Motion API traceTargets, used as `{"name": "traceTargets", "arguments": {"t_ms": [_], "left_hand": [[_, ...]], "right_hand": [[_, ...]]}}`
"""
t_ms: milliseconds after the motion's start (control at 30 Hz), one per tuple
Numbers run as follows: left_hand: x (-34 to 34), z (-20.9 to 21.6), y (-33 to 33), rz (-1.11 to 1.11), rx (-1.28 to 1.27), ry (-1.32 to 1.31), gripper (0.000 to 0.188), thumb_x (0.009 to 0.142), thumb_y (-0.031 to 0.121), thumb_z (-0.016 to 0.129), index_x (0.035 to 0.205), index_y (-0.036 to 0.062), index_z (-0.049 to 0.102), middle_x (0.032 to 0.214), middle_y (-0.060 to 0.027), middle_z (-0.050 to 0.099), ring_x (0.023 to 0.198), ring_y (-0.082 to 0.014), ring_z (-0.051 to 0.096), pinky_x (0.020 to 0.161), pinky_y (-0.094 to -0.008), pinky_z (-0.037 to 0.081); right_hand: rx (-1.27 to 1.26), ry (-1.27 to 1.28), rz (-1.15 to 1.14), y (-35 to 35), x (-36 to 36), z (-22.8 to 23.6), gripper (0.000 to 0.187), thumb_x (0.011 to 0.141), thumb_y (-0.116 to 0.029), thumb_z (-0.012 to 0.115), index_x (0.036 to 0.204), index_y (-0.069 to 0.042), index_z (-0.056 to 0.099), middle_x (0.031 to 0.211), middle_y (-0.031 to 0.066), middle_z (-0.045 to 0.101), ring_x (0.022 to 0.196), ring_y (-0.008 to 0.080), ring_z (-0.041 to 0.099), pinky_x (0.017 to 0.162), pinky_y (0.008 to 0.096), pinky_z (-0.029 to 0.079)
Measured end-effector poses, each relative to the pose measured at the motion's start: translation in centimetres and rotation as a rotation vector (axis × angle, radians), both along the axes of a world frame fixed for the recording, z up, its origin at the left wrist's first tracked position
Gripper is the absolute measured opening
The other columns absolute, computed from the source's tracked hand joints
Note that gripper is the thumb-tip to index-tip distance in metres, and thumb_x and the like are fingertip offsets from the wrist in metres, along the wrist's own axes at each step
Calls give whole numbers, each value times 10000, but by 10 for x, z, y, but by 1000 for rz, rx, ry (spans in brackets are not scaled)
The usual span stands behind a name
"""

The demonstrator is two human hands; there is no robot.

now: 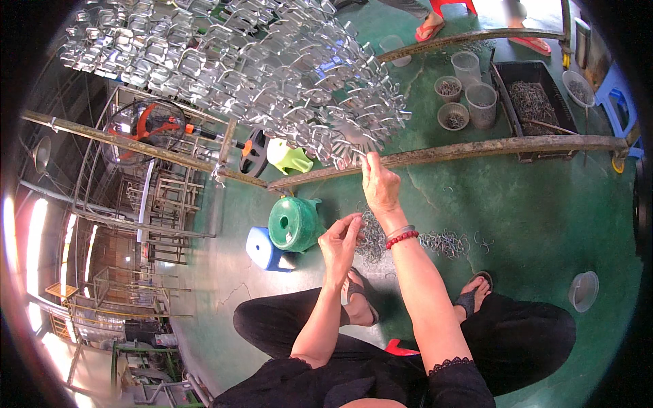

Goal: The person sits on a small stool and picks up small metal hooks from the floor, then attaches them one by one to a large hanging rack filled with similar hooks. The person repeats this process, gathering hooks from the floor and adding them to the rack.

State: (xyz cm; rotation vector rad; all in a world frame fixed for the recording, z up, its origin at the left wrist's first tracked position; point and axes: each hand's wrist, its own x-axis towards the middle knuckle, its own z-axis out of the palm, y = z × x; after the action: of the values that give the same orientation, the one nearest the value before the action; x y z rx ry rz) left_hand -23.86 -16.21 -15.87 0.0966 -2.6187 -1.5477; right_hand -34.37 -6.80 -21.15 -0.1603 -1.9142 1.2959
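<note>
A large cluster of shiny bent metal pieces hangs in rows at the upper left. My right hand is raised to its lowest tip, fingers closed at the edge of the pieces. Whatever lies between those fingertips is too small to make out. Lower and to the left, my left hand has its thumb and fingers pinched together; what they hold, if anything, cannot be told. Loose wire hooks lie heaped on the green floor beyond my feet, partly hidden behind my right forearm.
A metal rail crosses in front of me. Behind it stand plastic tubs and a black crate of small metal parts. Green and blue stools stand left, a fan farther off. Another person's sandalled foot shows beyond.
</note>
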Motion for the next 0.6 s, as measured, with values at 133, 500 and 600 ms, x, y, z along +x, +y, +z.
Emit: {"name": "traceTargets", "arguments": {"t_ms": [133, 500, 600], "left_hand": [[4, -7, -1, -16, 15, -16, 191, 878, 135, 577, 987, -4, 650, 759, -46, 644, 609, -67, 564, 526, -197, 441], [-22, 39, 5, -7, 206, 353, 120, 817, 117, 652, 887, 21, 666, 719, -22, 619, 561, -50, 544, 476, -198, 428], [-36, 69, 10, 11, 149, 517, 86, 787, 83, 672, 846, 21, 658, 728, -32, 608, 570, -55, 536, 495, -205, 428]], "right_hand": [[-30, 19, 17, 1, -1, -2, 99, 888, -187, 527, 908, -97, 491, 580, 143, 568, 529, 344, 571, 442, 424, 430], [295, -53, 10, 6, 13, 10, 115, 894, -192, 516, 847, -98, 469, 581, 124, 567, 507, 298, 581, 429, 395, 443], [380, -19, 3, 13, 20, 15, 143, 871, -180, 543, 804, -96, 449, 577, 94, 562, 525, 269, 590, 433, 378, 452]]}}
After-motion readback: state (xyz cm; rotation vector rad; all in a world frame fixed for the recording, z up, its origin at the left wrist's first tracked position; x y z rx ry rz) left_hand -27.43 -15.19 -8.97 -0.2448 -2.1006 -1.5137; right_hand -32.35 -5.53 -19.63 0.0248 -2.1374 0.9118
